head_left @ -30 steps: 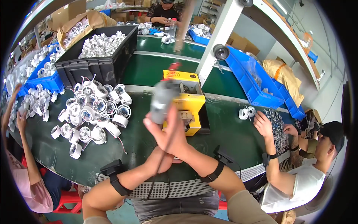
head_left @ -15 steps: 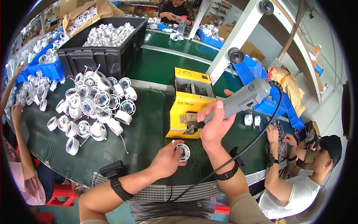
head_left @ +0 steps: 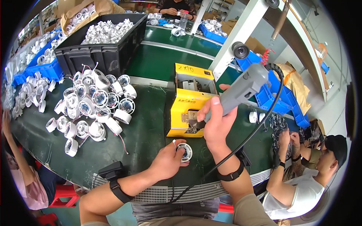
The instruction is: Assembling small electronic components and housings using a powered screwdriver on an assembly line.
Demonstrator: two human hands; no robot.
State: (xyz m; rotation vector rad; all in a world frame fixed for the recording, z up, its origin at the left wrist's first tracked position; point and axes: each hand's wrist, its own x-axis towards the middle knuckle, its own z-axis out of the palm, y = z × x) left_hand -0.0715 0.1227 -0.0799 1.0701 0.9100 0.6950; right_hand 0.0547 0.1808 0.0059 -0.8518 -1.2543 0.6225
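My left hand (head_left: 168, 159) is closed round a white round housing (head_left: 184, 152) on the green bench. Inside the housing's ring a dark circuit board shows, and a short wire with a white plug sticks up beside my fingers. A grey electric screwdriver (head_left: 244, 87) is gripped in my right hand (head_left: 220, 122), its body leaning up to the right, a black cable curling from its top end. Its lower end is at the metal outlet of the yellow screw feeder (head_left: 181, 101); my fingers and the bracket partly hide the tip.
Left of the feeder lies a pile of white round housings (head_left: 86, 107) with boards and wires. Behind it stands a black crate (head_left: 90, 58) of small white parts. Blue bins (head_left: 271, 100) are at the right. Co-workers sit at both sides; a white post (head_left: 241, 37) rises behind the feeder.
The screwdriver has tilted more upright at the feeder, with my right hand still round it. My left hand keeps the housing in about the same place. The left co-worker's hand has moved away leftward.
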